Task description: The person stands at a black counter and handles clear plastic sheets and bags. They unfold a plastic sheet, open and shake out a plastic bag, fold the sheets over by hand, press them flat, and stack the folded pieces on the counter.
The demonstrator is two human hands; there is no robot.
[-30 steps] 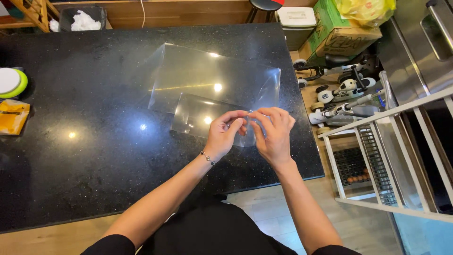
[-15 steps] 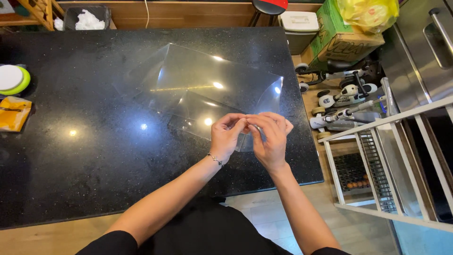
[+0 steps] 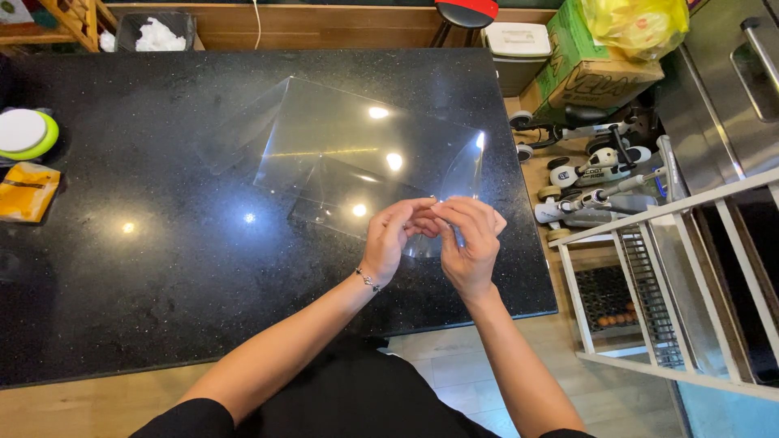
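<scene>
A large clear plastic sheet (image 3: 357, 142) hangs just above the black stone counter (image 3: 162, 243), its near edge lifted. My left hand (image 3: 391, 241) and my right hand (image 3: 469, 239) meet at that near right edge, fingertips touching, both pinching the sheet's edge between thumb and fingers. A thin bracelet is on my left wrist. Light spots reflect off the sheet and the counter.
A white and green round lid (image 3: 24, 134) and an orange packet (image 3: 28, 191) lie at the counter's left edge. A bin with white paper (image 3: 154, 32) stands behind. To the right: a cardboard box (image 3: 596, 69), toy scooters (image 3: 588, 166), a white rack (image 3: 673, 284).
The sheet's far side has risen and spread wider over the counter. My two hands stay together at its near edge, shifted slightly.
</scene>
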